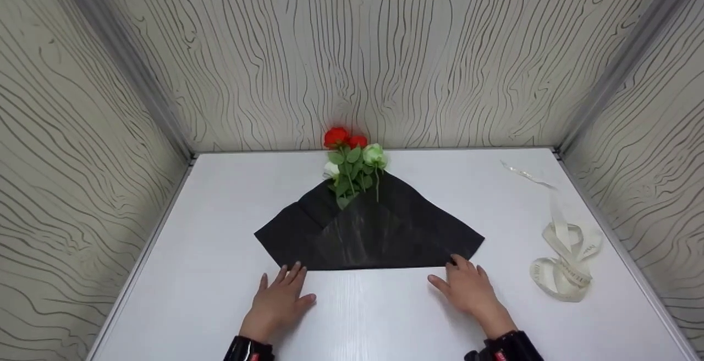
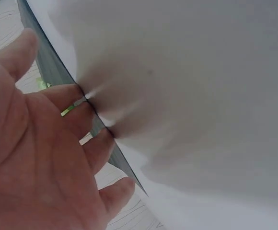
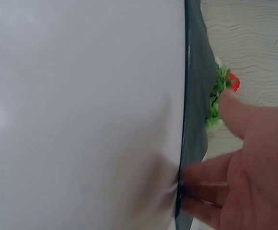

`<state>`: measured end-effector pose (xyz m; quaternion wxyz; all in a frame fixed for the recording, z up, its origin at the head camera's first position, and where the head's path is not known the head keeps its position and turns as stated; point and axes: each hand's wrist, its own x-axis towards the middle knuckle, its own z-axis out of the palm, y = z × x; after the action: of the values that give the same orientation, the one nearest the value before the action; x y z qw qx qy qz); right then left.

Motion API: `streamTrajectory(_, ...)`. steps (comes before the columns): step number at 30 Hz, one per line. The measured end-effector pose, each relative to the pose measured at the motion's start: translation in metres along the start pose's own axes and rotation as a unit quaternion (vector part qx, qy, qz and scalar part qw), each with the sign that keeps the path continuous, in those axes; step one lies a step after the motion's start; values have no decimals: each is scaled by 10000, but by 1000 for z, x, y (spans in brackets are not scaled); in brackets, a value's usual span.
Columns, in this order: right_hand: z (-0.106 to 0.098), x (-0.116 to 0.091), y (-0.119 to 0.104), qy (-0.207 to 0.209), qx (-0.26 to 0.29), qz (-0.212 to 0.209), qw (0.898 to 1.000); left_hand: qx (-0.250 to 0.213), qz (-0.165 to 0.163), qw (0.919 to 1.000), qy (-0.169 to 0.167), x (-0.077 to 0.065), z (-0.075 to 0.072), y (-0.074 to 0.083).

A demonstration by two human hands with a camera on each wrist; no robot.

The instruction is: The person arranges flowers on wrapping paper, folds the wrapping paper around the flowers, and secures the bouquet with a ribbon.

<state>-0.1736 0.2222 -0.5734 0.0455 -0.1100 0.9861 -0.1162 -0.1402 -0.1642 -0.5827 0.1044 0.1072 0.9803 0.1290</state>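
The black paper (image 1: 374, 240) lies on the table in the middle of the head view, its long axis running left to right and its straight, folded-looking edge along the bottom, facing the hands. The flowers lie across its upper middle: two red roses (image 1: 336, 137), a pale green rose (image 1: 374, 156) and a white flower (image 1: 331, 170) reach past its top edge, with leaves (image 1: 352, 171) below them.

The left hand (image 1: 278, 300) is at the lower left end of the paper, the right hand (image 1: 470, 289) at the lower right end. Neither is clearly nearer: both touch the same bottom edge, and the flowers lie up the frame from them, roughly midway between. The left hand's fingers are extended and a little apart, tips on the edge, thumb held away, gripping nothing. The right hand's fingers reach over the edge with the thumb well off it, so no pinch shows; its fingertips are partly hidden.

Farther out, a looped ribbon (image 1: 569, 273) lies at the right of the frame on the white table (image 1: 220, 201), below a thin shiny strip (image 1: 525, 174).
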Motion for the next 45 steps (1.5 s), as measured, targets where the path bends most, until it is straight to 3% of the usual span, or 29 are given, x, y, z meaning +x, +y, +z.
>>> streamTrajectory(2,3,4,-18,172,-187,-45,9997,-7,-41,10000,-62,1,-3,1)
streamTrajectory(4,9,7,-38,192,-256,-348,9989,-12,-73,9999,-110,1,-5,1)
streamTrajectory(8,21,13,-77,-301,-123,-1176,9925,56,-110,9999,-117,2,-6,1)
streamTrajectory(12,30,16,-91,-565,-220,-1400,9883,70,-99,9999,-91,3,-6,2)
streamTrajectory(18,29,11,-67,-339,-443,-1093,9924,72,-152,9998,-80,5,-5,1)
streamTrajectory(28,16,-17,2,229,-545,-113,9982,69,-121,9999,-43,2,-4,1)
streamTrajectory(34,9,-23,28,295,-416,487,9975,-1,-84,10000,-20,2,-4,2)
streamTrajectory(37,7,-21,29,333,-312,679,9967,-47,-37,10000,14,2,-5,1)
streamTrajectory(40,8,-16,19,533,-174,604,9966,-88,-23,9999,68,4,-6,2)
streamTrajectory(45,9,0,-16,740,154,-242,9968,155,-15,9984,544,18,-10,6)
